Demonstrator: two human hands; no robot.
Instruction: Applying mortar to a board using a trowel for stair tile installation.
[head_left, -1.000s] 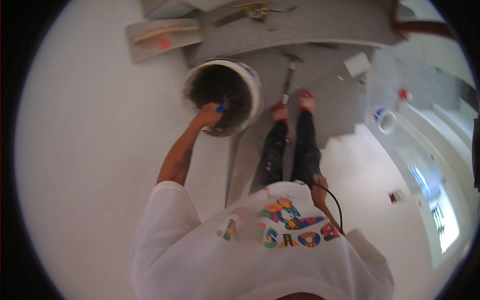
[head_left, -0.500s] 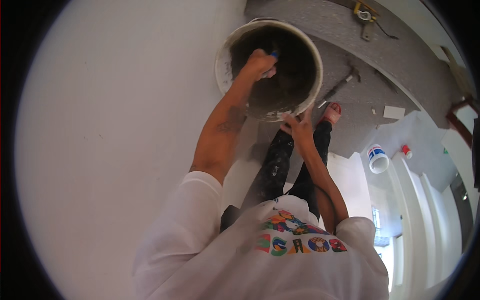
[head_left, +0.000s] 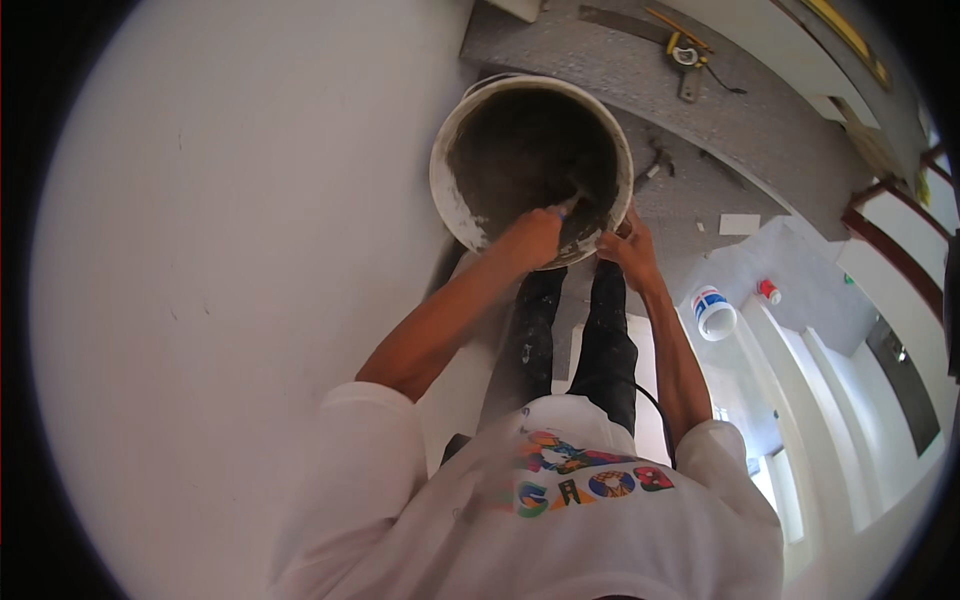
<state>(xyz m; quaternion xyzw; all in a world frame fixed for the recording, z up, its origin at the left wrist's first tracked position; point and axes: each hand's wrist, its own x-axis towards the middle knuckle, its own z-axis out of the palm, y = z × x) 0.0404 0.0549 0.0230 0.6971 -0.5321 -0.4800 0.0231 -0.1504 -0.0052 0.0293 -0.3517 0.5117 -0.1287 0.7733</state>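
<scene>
A white bucket (head_left: 447, 170) with dark grey, wet mortar (head_left: 520, 140) inside stands tilted toward me at the upper middle. My left hand (head_left: 533, 240) reaches over its near rim, closed round a blue-handled tool (head_left: 568, 205). The far end of that tool is in the mortar, so its full shape is hidden. My right hand (head_left: 630, 252) grips the bucket's near right rim, fingers bent over the edge. Below the bucket are my legs in dark trousers.
A pale wall (head_left: 230, 250) fills the left side. On grey steps at the upper right lie a yellow tape measure (head_left: 685, 55), a pencil (head_left: 678, 28), a hammer (head_left: 655, 165) and a white rectangular piece (head_left: 740, 224). Lower down are a smaller white-and-blue bucket (head_left: 714, 318) and a red container (head_left: 769, 291).
My left hand has drawn the tool from the bucket's middle toward its near right side. The bucket appears slightly lower and tilted more toward me. My right hand stays at the rim.
</scene>
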